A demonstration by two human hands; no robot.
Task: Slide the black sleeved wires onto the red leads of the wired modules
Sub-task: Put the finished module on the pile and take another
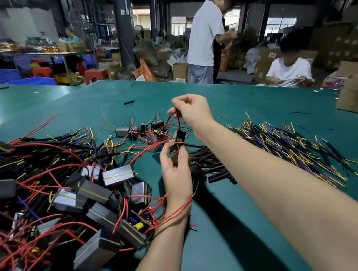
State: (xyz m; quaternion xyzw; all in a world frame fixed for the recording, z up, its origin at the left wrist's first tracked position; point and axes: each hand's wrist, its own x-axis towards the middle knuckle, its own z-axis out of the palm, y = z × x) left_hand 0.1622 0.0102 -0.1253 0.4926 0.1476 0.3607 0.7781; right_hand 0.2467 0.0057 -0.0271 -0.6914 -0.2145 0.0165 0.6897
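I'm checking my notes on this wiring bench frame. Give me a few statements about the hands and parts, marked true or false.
1. The right hand pinches a red lead above the module. True.
2. The left hand lies flat on the table. False: it is raised, holding a small module.
3. The table has a red surface. False: it is green.
4. The loose pile of black sleeved wires lies right of the hands. True.
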